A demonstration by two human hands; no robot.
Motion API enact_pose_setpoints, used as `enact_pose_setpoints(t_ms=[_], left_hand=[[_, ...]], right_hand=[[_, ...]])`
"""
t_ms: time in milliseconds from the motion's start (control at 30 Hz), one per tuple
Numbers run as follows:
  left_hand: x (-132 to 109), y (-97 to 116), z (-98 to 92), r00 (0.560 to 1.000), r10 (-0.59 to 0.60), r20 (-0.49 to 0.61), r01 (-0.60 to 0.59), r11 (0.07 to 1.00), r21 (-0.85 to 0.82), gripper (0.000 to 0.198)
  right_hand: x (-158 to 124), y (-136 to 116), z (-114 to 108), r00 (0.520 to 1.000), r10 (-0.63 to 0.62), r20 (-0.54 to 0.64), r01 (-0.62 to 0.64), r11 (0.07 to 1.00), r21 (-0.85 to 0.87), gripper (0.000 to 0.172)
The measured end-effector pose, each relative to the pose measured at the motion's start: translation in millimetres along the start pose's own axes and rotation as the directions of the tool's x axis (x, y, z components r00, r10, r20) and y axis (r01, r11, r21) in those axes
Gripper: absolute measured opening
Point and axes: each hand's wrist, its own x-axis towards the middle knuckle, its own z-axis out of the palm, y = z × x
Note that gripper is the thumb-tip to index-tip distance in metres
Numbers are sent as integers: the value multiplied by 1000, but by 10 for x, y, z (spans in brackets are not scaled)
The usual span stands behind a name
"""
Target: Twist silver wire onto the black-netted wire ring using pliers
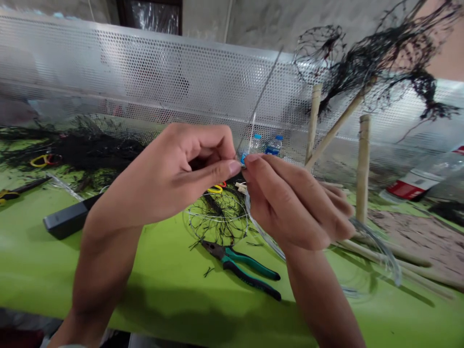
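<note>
My left hand [174, 174] and my right hand [293, 203] meet in mid-air above a green table [159, 285]. Both pinch a thin steel wire [259, 99] that rises up and to the right from my fingertips. A small blue bit shows right at the pinch. Below my right hand hangs a coil of the same wire [377, 246], looping down onto the table. Under the hands lies a round wire ring with black netting [217, 217]. Green-handled pliers [242, 263] rest just in front of it.
A perforated metal screen [145, 82] runs along the table's far side. Wooden sticks [363, 164] carry black netted wire shapes [384, 53] at right. Black netting [90, 150], scissors, and a black box [68, 220] lie at left. Two water bottles [266, 145] stand behind.
</note>
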Motion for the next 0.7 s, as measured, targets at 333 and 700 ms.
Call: enact_pose_setpoints(t_ms=[333,700], left_hand=[[-38,-32,-39,999,45,6,-45,996,76,19],[-22,53,2,1000,-19,-15,18,998,-53,21]], right_hand=[[140,-78,-183,873,258,414,-373,900,226,14],[144,118,-149,857,205,473,-448,752,484,25]])
